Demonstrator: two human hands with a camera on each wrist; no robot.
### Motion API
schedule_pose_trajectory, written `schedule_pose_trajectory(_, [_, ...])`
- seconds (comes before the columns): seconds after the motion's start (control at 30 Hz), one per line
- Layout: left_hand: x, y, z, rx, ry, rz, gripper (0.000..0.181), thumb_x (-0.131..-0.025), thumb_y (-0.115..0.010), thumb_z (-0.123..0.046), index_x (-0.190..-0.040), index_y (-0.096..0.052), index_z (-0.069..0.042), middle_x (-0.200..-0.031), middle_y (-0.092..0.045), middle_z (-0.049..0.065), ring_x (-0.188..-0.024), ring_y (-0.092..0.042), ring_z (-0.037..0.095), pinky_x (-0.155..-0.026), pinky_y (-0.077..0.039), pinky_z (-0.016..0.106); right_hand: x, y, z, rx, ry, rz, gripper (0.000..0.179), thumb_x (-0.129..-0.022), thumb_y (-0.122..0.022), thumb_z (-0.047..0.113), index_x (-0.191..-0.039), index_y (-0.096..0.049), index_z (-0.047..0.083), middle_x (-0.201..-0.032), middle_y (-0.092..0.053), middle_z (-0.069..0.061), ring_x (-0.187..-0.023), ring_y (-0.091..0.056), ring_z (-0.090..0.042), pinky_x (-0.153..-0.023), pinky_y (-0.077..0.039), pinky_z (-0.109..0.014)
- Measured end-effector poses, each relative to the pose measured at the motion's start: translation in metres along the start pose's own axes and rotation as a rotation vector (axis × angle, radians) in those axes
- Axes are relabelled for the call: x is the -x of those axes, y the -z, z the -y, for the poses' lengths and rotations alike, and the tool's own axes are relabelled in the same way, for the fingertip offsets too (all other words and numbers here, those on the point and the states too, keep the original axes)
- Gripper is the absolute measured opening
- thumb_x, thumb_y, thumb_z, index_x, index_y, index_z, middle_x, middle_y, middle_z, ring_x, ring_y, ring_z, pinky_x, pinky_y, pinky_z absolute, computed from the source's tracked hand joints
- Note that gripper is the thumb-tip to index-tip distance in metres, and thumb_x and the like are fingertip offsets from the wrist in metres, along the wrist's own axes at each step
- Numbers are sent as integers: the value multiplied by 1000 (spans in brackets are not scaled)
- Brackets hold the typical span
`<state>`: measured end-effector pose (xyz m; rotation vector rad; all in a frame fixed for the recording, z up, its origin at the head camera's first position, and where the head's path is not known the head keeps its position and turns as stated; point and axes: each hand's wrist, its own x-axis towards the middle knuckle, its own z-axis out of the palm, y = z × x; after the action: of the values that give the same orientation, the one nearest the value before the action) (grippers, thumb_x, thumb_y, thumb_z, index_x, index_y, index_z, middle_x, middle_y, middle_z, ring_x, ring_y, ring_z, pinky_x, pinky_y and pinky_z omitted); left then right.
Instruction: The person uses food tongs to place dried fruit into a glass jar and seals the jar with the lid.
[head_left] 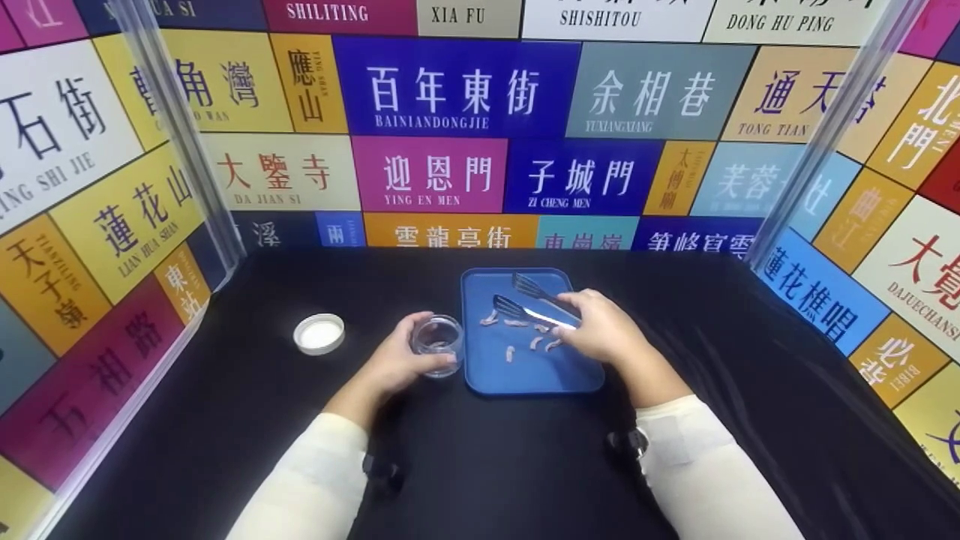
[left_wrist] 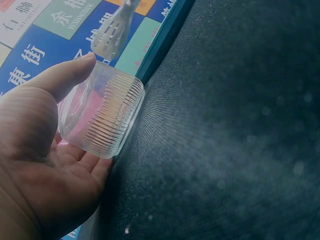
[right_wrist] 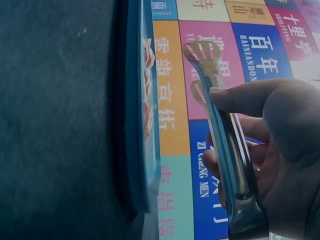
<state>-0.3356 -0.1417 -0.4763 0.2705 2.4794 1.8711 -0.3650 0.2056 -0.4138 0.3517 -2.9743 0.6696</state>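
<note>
My left hand [head_left: 409,356] grips a clear glass jar [head_left: 438,337] that stands on the black cloth, thumb and fingers on opposite sides. In the left wrist view the jar [left_wrist: 112,112] shows ribbed walls. My right hand [head_left: 604,326] holds metal tongs [head_left: 544,307] above a blue tray [head_left: 487,379]. Their slotted tips are apart, with nothing between them in the right wrist view, where the tongs [right_wrist: 225,130] appear close up. Several small pinkish-grey strips [head_left: 510,353] lie scattered on the tray; some are partly hidden by the tongs and hand.
A white round lid [head_left: 319,334] lies on the black cloth [head_left: 480,465] left of the jar. Panels printed with place names [head_left: 457,86] form walls at the back and both sides, joined by clear corner posts [head_left: 180,135].
</note>
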Motion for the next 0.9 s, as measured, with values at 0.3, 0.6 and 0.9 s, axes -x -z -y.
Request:
schedule_pose_trajectory(0.3, [0,0,0,-12,11,-6,94,-80,-95,-23,-159,-45,-9,-154,-60,17,-143,-57,37,-129,-36,54,-3,8,-23,14,-43,81,62,-96,-75,29,-152,-59,8,-154,-57,-25,-144,-53,-44,-125,-38,-64])
schedule_pose_trajectory(0.6, [1,1,0,-23,9,-11,94,-80,-95,-23,-158,-46,-10,-152,-61,19,-141,-58,38,-129,-36,55,-4,12,-40,-16,-66,153,63,-94,-79,28,-150,-60,7,-149,-62,-24,-136,-59,-40,-122,-42,-64])
schedule_pose_trajectory(0.9, [0,0,-1,9,-1,-4,93,-80,-94,-18,-158,-44,-7,-152,-62,18,-141,-59,36,-129,-37,51,-3,13,-55,-60,-69,173,59,-94,-79,25,-148,-61,6,-144,-67,-22,-131,-63,-39,-121,-43,-63])
